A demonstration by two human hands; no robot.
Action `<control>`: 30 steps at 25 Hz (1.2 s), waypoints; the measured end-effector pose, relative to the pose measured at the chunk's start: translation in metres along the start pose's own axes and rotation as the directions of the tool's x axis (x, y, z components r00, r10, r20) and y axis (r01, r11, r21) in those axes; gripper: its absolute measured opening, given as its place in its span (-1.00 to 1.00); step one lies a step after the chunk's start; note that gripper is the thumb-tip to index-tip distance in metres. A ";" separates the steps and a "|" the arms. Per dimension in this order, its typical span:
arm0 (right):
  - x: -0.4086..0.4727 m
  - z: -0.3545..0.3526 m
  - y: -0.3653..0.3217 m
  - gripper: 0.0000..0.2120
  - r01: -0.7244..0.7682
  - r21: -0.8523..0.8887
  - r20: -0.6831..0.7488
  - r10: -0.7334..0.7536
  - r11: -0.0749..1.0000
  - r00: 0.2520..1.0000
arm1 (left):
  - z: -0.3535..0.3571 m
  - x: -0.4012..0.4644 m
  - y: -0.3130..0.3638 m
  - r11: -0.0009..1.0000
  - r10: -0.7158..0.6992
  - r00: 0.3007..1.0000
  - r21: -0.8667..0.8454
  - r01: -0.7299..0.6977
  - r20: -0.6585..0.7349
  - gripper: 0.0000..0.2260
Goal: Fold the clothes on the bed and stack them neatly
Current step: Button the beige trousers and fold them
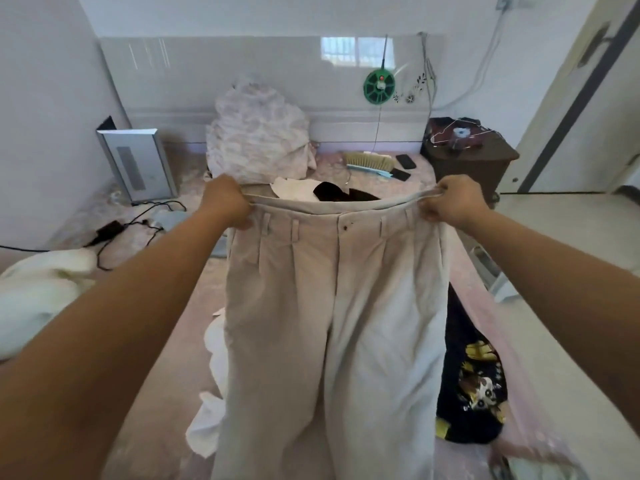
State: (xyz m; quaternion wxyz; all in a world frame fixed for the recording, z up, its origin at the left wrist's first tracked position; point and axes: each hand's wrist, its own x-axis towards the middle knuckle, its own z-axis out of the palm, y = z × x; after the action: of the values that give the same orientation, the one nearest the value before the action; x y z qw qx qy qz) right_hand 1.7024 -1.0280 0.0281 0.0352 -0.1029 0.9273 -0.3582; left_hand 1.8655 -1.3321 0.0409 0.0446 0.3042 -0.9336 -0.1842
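Your left hand and right hand each grip an end of the beige trousers' waistband, stretching it taut; the legs hang over the pink bed. A dark printed garment lies just right of them.

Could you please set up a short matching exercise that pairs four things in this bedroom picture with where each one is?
Things:
1. beige trousers
2. brush
3. green reel
4. dark printed garment

Places:
A. hanging on the headboard
B. lying on the bed, to the right of the trousers
C. held up at the waistband by the left hand and the right hand
D. lying on the bed near the headboard, beside two phones

Pairs: 1-C, 2-D, 3-A, 4-B
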 end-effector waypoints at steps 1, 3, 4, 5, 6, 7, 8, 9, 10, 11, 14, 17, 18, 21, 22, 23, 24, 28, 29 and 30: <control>0.020 0.025 0.009 -0.78 -0.003 -0.030 -0.009 0.003 1.000 1.000 | 0.022 0.021 -0.005 0.997 -0.021 1.000 -0.070 0.020 -0.016 -0.89; 0.053 0.077 0.031 -0.60 0.019 -0.040 0.017 -0.018 0.999 1.000 | 0.076 0.062 -0.014 0.994 0.006 0.999 -0.108 -0.010 -0.032 -0.85; 0.064 0.105 0.045 -0.47 0.052 -0.044 0.069 -0.049 0.998 0.996 | 0.110 0.077 -0.021 0.994 0.049 0.999 -0.098 -0.047 0.023 -0.68; 0.069 0.134 0.064 -0.36 0.095 -0.080 0.137 -0.083 0.992 0.987 | 0.148 0.082 -0.031 0.993 0.106 0.989 -0.060 -0.100 0.107 -0.49; 0.068 0.163 0.085 -0.30 0.135 -0.158 0.215 -0.099 0.978 0.972 | 0.188 0.079 -0.044 0.988 0.150 0.972 -0.004 -0.151 0.179 -0.37; 0.063 0.197 0.112 -0.29 0.165 -0.255 0.296 -0.085 0.953 0.951 | 0.235 0.071 -0.062 0.987 0.143 0.959 0.034 -0.156 0.244 -0.32; 0.053 0.230 0.141 -0.31 0.187 -0.343 0.362 -0.054 0.921 0.930 | 0.284 0.055 -0.083 0.992 0.087 0.947 0.061 -0.111 0.309 -0.30; 0.036 0.262 0.172 -0.34 0.212 -0.410 0.414 -0.025 0.887 0.910 | 0.331 0.034 -0.105 0.995 0.021 0.928 0.084 -0.057 0.373 -0.31; 0.015 0.291 0.200 -0.36 0.240 -0.457 0.460 -0.004 0.857 0.888 | 0.373 0.008 -0.125 0.994 -0.023 0.908 0.109 -0.025 0.418 -0.33; -0.009 0.318 0.227 -0.37 0.272 -0.481 0.502 0.008 0.833 0.865 | 0.409 -0.023 -0.144 0.991 -0.030 0.903 0.129 -0.028 0.428 -0.37; -0.083 0.371 0.297 -0.39 0.357 -0.508 0.579 0.004 0.784 0.815 | 0.479 -0.105 -0.180 0.968 0.072 0.912 0.191 -0.161 0.404 -0.37; -0.131 0.390 0.350 -0.36 0.367 -0.560 0.597 0.055 0.743 0.800 | 0.520 -0.156 -0.199 0.966 0.063 0.892 0.199 -0.168 0.448 -0.24; -0.144 0.388 0.360 -0.36 0.368 -0.562 0.577 0.032 0.740 0.816 | 0.524 -0.168 -0.201 0.976 0.051 0.900 0.171 -0.137 0.433 -0.27; -0.203 0.374 0.365 -0.38 0.342 -0.523 0.515 -0.030 0.780 0.857 | 0.528 -0.223 -0.203 0.972 0.143 0.941 0.135 -0.192 0.308 -0.38; -0.232 0.370 0.367 -0.39 0.330 -0.503 0.510 -0.034 0.798 0.860 | 0.525 -0.251 -0.204 0.964 0.191 0.947 0.132 -0.231 0.260 -0.42; -0.264 0.366 0.368 -0.40 0.307 -0.477 0.504 -0.029 0.824 0.863 | 0.524 -0.283 -0.205 0.952 0.247 0.948 0.134 -0.277 0.202 -0.45; -0.299 0.361 0.368 -0.42 0.269 -0.459 0.496 -0.007 0.847 0.868 | 0.520 -0.317 -0.208 0.943 0.285 0.945 0.131 -0.307 0.162 -0.48; -0.416 0.344 0.362 -0.51 0.200 -0.488 0.411 0.022 0.850 0.911 | 0.509 -0.447 -0.229 0.934 0.338 0.930 0.070 -0.350 0.143 -0.52; -0.440 0.339 0.357 -0.50 0.287 -0.496 0.428 -0.056 0.819 0.902 | 0.506 -0.473 -0.235 0.924 0.365 0.925 0.077 -0.374 0.107 -0.52; -0.458 0.337 0.353 -0.48 0.398 -0.510 0.432 -0.173 0.763 0.885 | 0.504 -0.493 -0.240 0.910 0.401 0.913 0.083 -0.407 0.073 -0.46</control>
State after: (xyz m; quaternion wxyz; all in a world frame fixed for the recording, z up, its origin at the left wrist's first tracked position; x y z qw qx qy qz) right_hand 2.1383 -0.8955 -0.4624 0.1148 -0.3150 0.9416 -0.0311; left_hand 2.2996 -1.0634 -0.5016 0.0417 0.1012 -0.9849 -0.1342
